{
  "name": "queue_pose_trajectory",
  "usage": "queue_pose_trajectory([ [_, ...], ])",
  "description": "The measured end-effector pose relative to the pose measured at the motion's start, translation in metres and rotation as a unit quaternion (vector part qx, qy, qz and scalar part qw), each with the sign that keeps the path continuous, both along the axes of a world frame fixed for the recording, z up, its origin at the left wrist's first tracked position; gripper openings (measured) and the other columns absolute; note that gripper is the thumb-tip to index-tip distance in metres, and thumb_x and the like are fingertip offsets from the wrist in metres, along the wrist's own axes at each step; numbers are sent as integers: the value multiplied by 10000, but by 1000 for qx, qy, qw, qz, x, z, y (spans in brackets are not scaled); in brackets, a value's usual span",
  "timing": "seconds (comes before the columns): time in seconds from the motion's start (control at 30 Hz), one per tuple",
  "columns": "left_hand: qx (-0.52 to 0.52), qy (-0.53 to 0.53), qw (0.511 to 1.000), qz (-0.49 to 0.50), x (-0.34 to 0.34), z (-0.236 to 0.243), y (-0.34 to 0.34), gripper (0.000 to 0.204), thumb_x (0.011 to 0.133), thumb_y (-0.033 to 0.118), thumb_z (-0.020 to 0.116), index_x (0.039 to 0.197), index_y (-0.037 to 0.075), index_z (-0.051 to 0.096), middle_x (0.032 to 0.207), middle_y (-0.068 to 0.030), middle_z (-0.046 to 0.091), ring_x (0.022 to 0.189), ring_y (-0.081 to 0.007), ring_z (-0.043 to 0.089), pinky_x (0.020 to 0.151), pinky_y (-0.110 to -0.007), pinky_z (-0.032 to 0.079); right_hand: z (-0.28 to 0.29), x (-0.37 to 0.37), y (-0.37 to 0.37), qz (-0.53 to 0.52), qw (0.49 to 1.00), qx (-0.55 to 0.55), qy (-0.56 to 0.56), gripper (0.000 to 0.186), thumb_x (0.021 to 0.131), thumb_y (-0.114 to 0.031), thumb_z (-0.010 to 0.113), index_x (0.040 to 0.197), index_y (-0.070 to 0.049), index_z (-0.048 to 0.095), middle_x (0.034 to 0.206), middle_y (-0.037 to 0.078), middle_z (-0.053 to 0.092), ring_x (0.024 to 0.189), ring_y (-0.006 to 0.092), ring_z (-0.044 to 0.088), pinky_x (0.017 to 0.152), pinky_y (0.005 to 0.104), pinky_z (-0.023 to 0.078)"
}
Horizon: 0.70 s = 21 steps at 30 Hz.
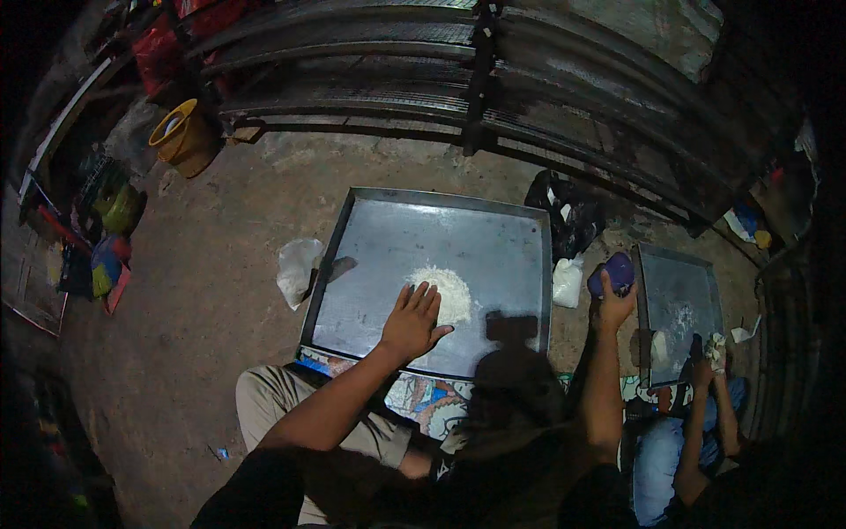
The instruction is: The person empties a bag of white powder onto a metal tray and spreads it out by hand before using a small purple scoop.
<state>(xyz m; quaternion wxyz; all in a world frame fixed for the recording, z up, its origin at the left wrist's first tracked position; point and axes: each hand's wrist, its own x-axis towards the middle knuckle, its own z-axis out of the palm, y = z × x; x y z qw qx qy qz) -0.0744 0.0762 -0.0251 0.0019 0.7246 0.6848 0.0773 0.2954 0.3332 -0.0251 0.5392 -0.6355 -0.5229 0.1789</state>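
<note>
My left hand [414, 317] rests with fingers spread and extended on the near-left side of a pile of white powder [450, 291] in a large metal tray [538, 256]. My right hand [615, 300] grips a purple object [614, 269], perhaps a container, in the gap right of this tray. Beside it are a white bag [566, 285] and a black plastic bag [564, 213]. A pale plastic bag [295, 273] lies at the tray's left. A patterned mat [419, 406] shows under the tray's near edge, by my bent leg.
At right, a co-worker's hands [705, 368] hold whitish stuff over a smaller tray [649, 264]. Dark metal racks [352, 70] line the back, with a yellow bucket [181, 141] before them. Colourful items [110, 264] sit at the left on the concrete floor [194, 291].
</note>
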Motion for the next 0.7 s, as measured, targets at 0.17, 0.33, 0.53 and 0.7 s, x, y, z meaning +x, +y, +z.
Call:
queue_pose_trajectory([
  [0.17,34,-27,996,-84,13,-1,4,691,996,566,373,1383,14,519,1443,-165,511,1428,-317,354,1203,-514,172,29,-13,-9,67,993,58,82,773,737,-302,890,1312,53,514,1171,157,634,1051,218,618,931,344,489],
  [0.33,-27,7,999,-43,11,-1,-2,731,993,590,343,1456,32,438,1518,-157,425,1462,-308,297,1208,-528,121,117,-70,-62,137,990,19,-18,793,712,-280,902,1314,42,499,1157,158,630,1042,225,618,937,336,489],
  [0.53,-42,37,998,12,7,1,-4,736,981,592,377,1462,36,424,1529,-169,403,1467,-341,274,1193,-572,123,133,-122,-99,261,962,-73,20,876,651,-303,933,1309,71,491,1170,188,645,1061,233,634,905,350,517],
  [0.7,-73,20,996,35,7,2,-7,726,971,560,442,1466,29,415,1537,-174,388,1477,-339,250,1195,-576,103,159,-177,-150,333,937,-91,52,845,636,-306,933,1281,45,513,1131,171,669,1014,235,657,882,353,525],
])
